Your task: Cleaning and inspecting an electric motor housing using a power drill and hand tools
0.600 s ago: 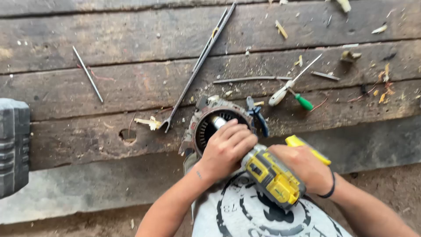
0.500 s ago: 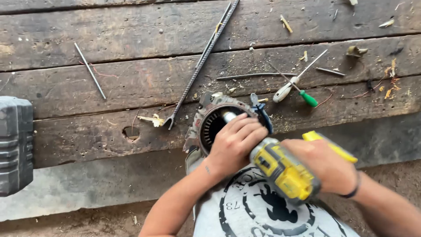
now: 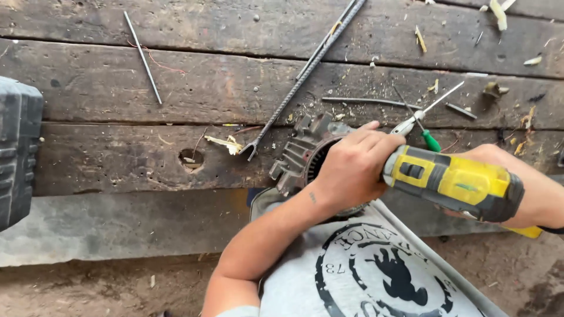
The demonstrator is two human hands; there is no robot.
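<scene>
A round grey metal housing with ribs (image 3: 299,154) sits at the near edge of the wooden bench. My left hand (image 3: 352,167) lies over its open top, fingers curled around the front end of a yellow and black power drill (image 3: 452,182). My right hand (image 3: 499,161) grips the drill's body from the right; most of that hand is hidden behind the tool. The drill points left into the housing, and its tip is hidden under my left hand.
A long ribbed steel bar (image 3: 305,73) and a thin rod (image 3: 143,56) lie on the planks (image 3: 117,94). A green-handled screwdriver (image 3: 426,120) rests just behind the housing. A black ribbed block (image 3: 17,149) stands at the left edge. Wood chips are scattered at the right.
The view has closed in on the housing. The drill has swung from pointing up-left to nearly level, and my left hand has shifted onto its front end.
</scene>
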